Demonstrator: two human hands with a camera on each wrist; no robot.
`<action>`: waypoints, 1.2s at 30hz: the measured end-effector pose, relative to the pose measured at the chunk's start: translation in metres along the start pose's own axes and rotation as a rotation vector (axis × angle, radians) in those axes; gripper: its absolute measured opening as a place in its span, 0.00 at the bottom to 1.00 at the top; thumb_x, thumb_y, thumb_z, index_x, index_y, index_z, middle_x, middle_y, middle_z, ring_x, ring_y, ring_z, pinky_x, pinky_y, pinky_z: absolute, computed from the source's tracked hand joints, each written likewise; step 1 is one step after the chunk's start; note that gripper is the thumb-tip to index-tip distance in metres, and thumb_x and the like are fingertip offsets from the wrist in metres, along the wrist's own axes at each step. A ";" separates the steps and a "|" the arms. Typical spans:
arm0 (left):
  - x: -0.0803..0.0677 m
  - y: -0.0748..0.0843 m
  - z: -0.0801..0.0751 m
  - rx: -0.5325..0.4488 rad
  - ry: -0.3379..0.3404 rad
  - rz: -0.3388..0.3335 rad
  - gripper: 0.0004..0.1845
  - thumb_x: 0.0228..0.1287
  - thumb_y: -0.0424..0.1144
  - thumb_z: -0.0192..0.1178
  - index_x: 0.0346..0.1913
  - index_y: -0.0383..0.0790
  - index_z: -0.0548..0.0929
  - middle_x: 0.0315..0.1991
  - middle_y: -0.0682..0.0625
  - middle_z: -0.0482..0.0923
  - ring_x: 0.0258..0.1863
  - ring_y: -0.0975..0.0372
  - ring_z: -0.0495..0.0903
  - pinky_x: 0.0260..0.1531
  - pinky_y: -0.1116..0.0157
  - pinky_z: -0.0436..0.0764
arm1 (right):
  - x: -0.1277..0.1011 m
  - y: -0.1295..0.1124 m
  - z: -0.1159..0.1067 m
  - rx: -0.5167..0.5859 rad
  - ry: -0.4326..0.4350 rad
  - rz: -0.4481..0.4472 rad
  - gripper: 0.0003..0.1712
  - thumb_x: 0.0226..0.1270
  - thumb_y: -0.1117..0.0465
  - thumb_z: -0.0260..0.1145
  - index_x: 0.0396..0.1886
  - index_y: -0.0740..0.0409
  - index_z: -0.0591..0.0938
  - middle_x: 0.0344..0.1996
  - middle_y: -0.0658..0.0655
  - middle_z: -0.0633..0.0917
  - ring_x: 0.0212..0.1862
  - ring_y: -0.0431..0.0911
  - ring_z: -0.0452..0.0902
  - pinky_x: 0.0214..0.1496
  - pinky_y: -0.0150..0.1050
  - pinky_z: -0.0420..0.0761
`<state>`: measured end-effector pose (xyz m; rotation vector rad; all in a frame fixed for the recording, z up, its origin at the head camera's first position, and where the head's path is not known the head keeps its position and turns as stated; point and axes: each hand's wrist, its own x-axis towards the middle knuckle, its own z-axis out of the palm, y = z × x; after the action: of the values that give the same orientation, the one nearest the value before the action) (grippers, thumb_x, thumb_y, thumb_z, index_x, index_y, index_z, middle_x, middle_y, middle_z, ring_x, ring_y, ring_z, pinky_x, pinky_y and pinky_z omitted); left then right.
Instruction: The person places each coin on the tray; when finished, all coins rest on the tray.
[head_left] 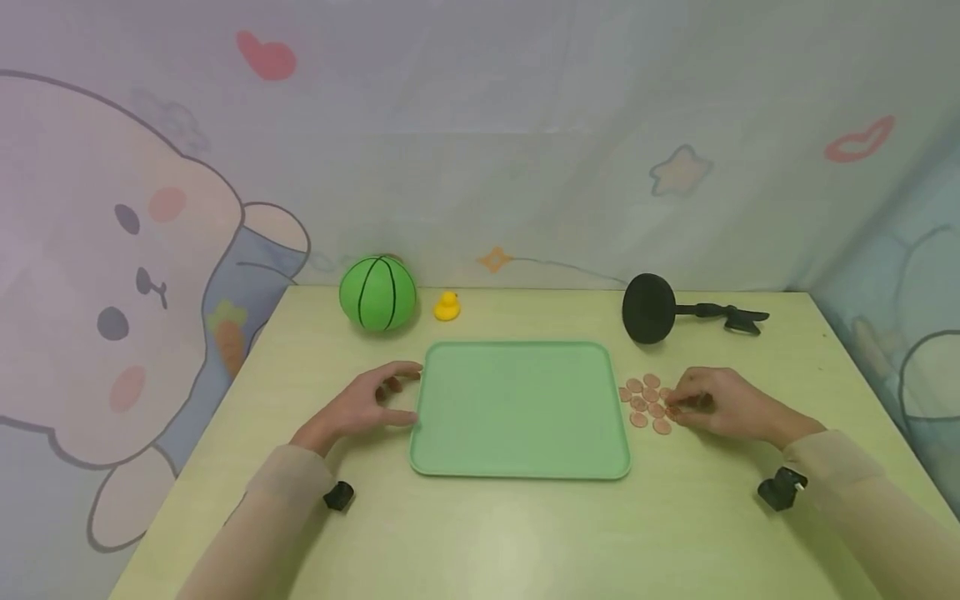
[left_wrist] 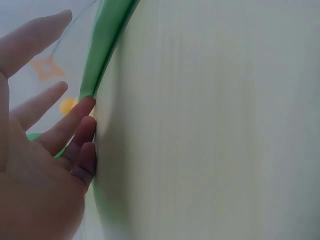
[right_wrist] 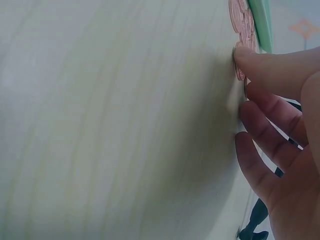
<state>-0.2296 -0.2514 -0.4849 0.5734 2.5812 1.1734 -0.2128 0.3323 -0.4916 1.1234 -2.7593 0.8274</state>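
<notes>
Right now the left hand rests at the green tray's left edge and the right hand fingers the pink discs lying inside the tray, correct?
Not quite. The pink discs lie on the table to the right of the green tray, not inside it, as the head view shows. The left hand and right hand are as stated.

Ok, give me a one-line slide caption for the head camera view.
Left hand rests beside a green tray while the right hand fingers small copper-colored discs on a pale table.
</notes>
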 end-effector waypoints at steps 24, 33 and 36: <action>0.004 -0.014 0.003 0.033 -0.117 0.027 0.53 0.47 0.51 0.85 0.78 0.54 0.70 0.82 0.49 0.59 0.80 0.47 0.53 0.77 0.35 0.50 | 0.004 -0.008 -0.006 -0.035 -0.141 0.041 0.13 0.59 0.70 0.79 0.37 0.48 0.88 0.34 0.41 0.82 0.35 0.34 0.75 0.37 0.34 0.81; 0.004 -0.011 -0.001 0.033 -0.135 0.040 0.54 0.49 0.51 0.83 0.80 0.54 0.68 0.84 0.48 0.56 0.81 0.46 0.50 0.77 0.33 0.49 | 0.004 -0.015 -0.011 0.081 -0.193 0.144 0.13 0.62 0.68 0.78 0.37 0.47 0.85 0.31 0.41 0.81 0.34 0.33 0.76 0.37 0.33 0.82; 0.004 -0.012 -0.001 0.033 -0.137 0.038 0.54 0.50 0.51 0.83 0.80 0.53 0.67 0.84 0.48 0.55 0.81 0.45 0.50 0.76 0.33 0.49 | 0.003 -0.016 -0.011 0.123 -0.193 0.168 0.11 0.63 0.67 0.78 0.37 0.47 0.85 0.31 0.41 0.83 0.34 0.33 0.78 0.38 0.33 0.84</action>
<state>-0.2362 -0.2572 -0.4933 0.6881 2.4885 1.0651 -0.2065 0.3263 -0.4743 1.0520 -3.0344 0.9666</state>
